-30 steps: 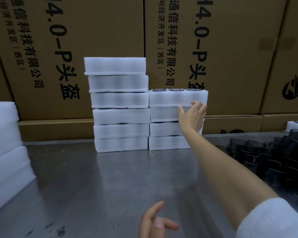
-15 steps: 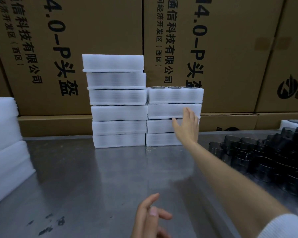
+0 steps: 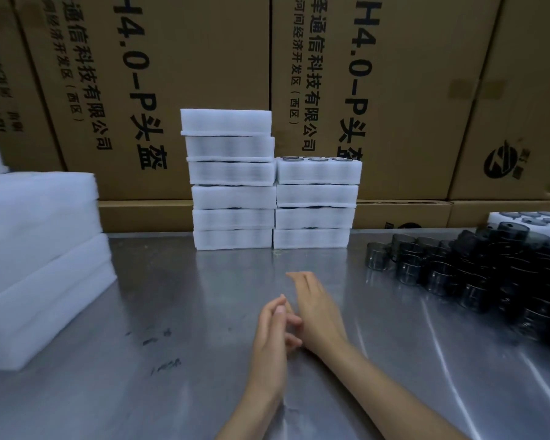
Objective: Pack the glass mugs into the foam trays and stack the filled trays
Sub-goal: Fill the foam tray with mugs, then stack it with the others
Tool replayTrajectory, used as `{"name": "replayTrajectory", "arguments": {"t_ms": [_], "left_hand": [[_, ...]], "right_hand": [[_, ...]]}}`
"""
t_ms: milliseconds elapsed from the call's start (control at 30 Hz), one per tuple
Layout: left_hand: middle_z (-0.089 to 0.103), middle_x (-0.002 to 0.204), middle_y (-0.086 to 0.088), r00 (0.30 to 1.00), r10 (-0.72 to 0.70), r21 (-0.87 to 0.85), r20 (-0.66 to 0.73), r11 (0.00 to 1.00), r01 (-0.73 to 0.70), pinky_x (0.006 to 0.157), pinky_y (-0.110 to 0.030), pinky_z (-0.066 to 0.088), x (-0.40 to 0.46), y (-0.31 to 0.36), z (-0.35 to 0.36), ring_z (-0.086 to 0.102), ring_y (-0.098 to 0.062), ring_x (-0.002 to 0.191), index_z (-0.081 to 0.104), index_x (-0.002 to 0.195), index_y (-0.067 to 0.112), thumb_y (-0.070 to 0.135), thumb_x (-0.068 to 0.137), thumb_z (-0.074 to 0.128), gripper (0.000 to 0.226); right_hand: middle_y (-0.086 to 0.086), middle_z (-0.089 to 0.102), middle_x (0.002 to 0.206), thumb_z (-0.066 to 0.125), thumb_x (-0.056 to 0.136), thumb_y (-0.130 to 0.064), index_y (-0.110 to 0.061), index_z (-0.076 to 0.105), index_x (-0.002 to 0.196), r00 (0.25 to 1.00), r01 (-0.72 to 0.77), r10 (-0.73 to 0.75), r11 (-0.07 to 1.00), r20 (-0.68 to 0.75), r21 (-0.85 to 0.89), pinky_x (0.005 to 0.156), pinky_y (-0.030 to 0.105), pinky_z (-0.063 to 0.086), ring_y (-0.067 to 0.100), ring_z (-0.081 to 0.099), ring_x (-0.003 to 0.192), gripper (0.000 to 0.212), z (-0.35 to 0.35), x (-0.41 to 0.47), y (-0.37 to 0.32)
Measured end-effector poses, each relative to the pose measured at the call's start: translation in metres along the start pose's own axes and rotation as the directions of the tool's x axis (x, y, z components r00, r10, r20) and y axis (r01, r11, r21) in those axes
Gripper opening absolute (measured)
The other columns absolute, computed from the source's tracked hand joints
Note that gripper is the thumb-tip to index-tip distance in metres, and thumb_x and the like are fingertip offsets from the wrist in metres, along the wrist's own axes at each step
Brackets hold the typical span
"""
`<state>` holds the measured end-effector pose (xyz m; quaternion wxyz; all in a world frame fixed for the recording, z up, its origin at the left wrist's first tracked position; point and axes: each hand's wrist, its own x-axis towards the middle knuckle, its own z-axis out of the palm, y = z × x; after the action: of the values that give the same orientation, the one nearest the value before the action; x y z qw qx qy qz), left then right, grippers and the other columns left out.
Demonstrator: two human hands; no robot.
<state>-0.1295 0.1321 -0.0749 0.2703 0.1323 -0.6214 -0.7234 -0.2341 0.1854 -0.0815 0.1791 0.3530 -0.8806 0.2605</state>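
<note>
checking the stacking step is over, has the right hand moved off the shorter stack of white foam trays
Yes. The right hand has drawn back toward the person, away from the shorter stack of white foam trays.

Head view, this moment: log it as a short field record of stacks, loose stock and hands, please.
taller stack of white foam trays: six high, on the steel table
shorter stack of white foam trays: four high, mug rims show on top
loose dark glass mugs: heaped at right
plain white foam slabs: piled at left
left hand: open, empty
right hand: open, empty
</note>
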Motion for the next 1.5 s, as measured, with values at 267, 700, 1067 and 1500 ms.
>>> {"name": "replayTrajectory", "arguments": {"t_ms": [267,700,1067,1500], "left_hand": [[0.06,0.067,0.006,0.995,0.053,0.191,0.083,0.979,-0.068,0.057,-0.018,0.04,-0.054,0.004,-0.01,0.05,0.001,0.053,0.062,0.085,0.022,0.002,0.092,0.052,0.024],[0.028,0.148,-0.006,0.879,0.293,0.916,0.375,-0.261,-0.304,0.107,-0.041,0.025,-0.026,0.077,-0.135,0.025,-0.027,0.135,0.038,0.137,0.017,0.041,0.085,0.047,0.058],[0.035,0.138,-0.018,0.858,0.471,0.928,-0.206,-0.185,0.325,0.103,-0.053,0.027,0.029,0.201,-0.257,0.033,-0.039,0.126,0.035,0.132,0.003,0.033,0.082,0.066,0.066],[0.052,0.112,-0.024,0.757,0.651,0.904,-0.064,-0.283,0.32,0.099,-0.048,0.028,0.031,0.219,-0.237,0.042,-0.04,0.108,0.06,0.107,-0.004,0.021,0.092,0.053,0.03]], "right_hand": [[-0.006,0.05,0.12,0.046,0.091,-0.032,-0.023,0.045,0.118,0.991,-0.068,0.08,0.992,0.109,-0.111,0.08,0.031,0.04,0.016,0.048,0.113,0.029,-0.041,-0.087,-0.033],[-0.01,0.049,0.112,0.034,0.096,-0.034,-0.026,0.052,0.109,0.995,-0.053,0.067,0.981,0.07,-0.187,0.077,0.024,0.038,0.012,0.044,0.106,0.023,-0.062,-0.146,-0.055],[-0.012,0.05,0.117,0.035,0.097,-0.032,-0.028,0.054,0.116,0.995,-0.042,0.054,0.987,0.079,-0.153,0.082,0.021,0.037,0.01,0.044,0.11,0.027,-0.062,-0.144,-0.051],[-0.011,0.05,0.114,0.035,0.097,-0.033,-0.028,0.054,0.114,0.997,-0.042,0.049,0.99,0.053,-0.132,0.082,0.022,0.038,0.01,0.044,0.107,0.026,-0.061,-0.144,-0.049]]}}
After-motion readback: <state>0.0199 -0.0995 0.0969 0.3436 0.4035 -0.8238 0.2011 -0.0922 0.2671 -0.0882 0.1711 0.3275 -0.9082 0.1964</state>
